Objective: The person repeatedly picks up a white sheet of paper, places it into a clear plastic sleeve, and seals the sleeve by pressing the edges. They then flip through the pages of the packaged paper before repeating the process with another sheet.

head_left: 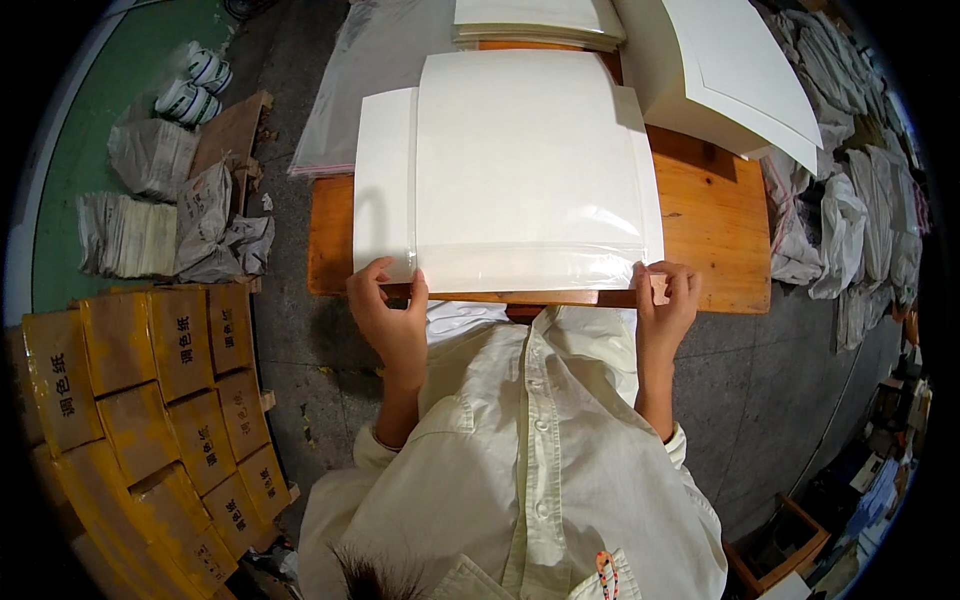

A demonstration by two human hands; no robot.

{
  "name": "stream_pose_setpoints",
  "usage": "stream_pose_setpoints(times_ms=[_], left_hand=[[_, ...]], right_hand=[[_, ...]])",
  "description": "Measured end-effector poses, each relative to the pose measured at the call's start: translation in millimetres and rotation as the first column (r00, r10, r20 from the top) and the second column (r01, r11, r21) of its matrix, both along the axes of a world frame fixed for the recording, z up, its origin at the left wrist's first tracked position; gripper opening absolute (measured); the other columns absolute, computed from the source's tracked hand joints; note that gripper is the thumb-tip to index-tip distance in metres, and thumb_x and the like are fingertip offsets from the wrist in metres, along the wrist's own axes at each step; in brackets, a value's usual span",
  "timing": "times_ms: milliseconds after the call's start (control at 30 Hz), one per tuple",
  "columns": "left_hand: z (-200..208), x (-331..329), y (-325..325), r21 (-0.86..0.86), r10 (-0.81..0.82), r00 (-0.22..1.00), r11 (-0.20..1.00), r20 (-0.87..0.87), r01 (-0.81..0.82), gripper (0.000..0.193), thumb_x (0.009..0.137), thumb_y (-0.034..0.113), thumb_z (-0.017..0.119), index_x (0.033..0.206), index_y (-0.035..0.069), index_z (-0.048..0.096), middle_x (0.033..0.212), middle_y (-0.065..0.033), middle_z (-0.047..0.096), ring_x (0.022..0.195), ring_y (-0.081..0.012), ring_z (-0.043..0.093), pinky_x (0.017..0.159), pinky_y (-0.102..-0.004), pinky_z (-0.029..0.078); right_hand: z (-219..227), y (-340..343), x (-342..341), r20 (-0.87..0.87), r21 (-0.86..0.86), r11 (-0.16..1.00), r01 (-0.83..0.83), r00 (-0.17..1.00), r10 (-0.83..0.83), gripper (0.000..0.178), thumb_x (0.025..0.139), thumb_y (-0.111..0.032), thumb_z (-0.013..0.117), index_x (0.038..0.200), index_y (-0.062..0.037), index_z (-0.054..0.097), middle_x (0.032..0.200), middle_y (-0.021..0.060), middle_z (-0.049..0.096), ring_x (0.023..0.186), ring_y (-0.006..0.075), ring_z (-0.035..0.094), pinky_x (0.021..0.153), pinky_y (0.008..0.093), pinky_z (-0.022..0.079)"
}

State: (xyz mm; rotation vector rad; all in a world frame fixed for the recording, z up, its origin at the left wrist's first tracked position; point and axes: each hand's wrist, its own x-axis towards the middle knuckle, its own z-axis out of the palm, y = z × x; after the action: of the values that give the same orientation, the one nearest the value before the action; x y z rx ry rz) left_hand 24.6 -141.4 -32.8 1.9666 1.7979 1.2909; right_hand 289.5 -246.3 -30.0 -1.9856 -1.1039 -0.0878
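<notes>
The left hand (pixel 391 322) is at the near left part of the white sheets (pixel 530 150), thumb and forefinger parted, the thumb tip touching by the left edge of the clear film (pixel 530 265) and the forefinger near the sheets' near left corner. Whether the fingers beneath close on anything is hidden. The right hand (pixel 668 305) is at the near right corner, its thumb tip touching the film there and its other fingers curled just outside the sheets' right edge; I cannot tell whether it pinches the corner or only rests against it.

The sheets lie between and beyond both hands, flat, their near edge roughly level with the thumb tips. A narrower sheet rests on a wider one, which shows along both sides, and the glossy film covers the near strip.

Beneath them is an orange-brown wooden table (pixel 710 225), bare to the right. Beyond the sheets sits a white stack (pixel 540 15); at the far right, large white boards (pixel 740 75) curve down over the table. Clear plastic sheeting (pixel 365 85) spreads at the far left.

Farther out, taped brown cartons (pixel 120 330) are stacked on the left, below wrapped bundles (pixel 140 235), and crumpled pale bags (pixel 850 220) heap up on the right.
</notes>
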Motion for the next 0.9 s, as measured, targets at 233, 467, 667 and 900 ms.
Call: stream_pose_setpoints(times_ms=[233, 467, 667, 900], left_hand=[[9, -1, 6, 0.097, -0.27, 0.915, 0.946, -0.3, 0.31, 0.014, 0.074, -0.002, 0.07, 0.083, 0.007, 0.063, 0.082, -0.0039, 0.062, 0.078, -0.0213, 0.059, 0.07, -0.0355, 0.043], [11, 58, -17, 0.02, -0.731, 0.649, 0.661, -0.211, 0.75, 0.029, 0.079, 0.014, 0.07, 0.107, 0.006, 0.067, 0.109, -0.007, 0.066, 0.109, -0.0234, 0.058, 0.097, -0.0375, 0.042], [8, 84, -25, -0.184, -0.769, 0.555, 0.624, -0.317, 0.76, 0.06, 0.078, 0.021, 0.07, 0.13, -0.001, 0.049, 0.137, -0.014, 0.048, 0.13, -0.0295, 0.041, 0.108, -0.0448, 0.03], [13, 78, -20, -0.259, -0.772, 0.536, 0.626, -0.342, 0.736, 0.059, 0.079, 0.021, 0.068, 0.132, 0.005, 0.049, 0.141, -0.0155, 0.043, 0.134, -0.0298, 0.036, 0.11, -0.0451, 0.027]], right_hand=[[4, 4, 9, 0.116, -0.043, 0.986, -0.161, 0.979, 0.165, 0.019, 0.068, 0.002, 0.074, 0.082, -0.0109, 0.072, 0.075, 0.0048, 0.048, 0.07, 0.0198, 0.047, 0.062, 0.0311, 0.039], [2, 5, 9, 0.135, -0.045, 0.984, -0.173, 0.975, 0.177, 0.025, 0.065, 0.003, 0.073, 0.084, -0.0126, 0.074, 0.075, 0.004, 0.048, 0.069, 0.0201, 0.047, 0.062, 0.0319, 0.04], [10, 4, 8, 0.109, -0.085, 0.984, -0.16, 0.98, 0.169, 0.027, 0.069, 0.005, 0.069, 0.09, -0.0117, 0.073, 0.08, 0.0068, 0.055, 0.075, 0.0231, 0.053, 0.066, 0.0349, 0.043], [23, 18, -31, 0.101, -0.298, 0.806, -0.512, 0.822, 0.56, 0.057, 0.082, -0.023, 0.067, 0.134, -0.0049, 0.048, 0.139, 0.0157, 0.045, 0.13, 0.0327, 0.041, 0.108, 0.0444, 0.031]])
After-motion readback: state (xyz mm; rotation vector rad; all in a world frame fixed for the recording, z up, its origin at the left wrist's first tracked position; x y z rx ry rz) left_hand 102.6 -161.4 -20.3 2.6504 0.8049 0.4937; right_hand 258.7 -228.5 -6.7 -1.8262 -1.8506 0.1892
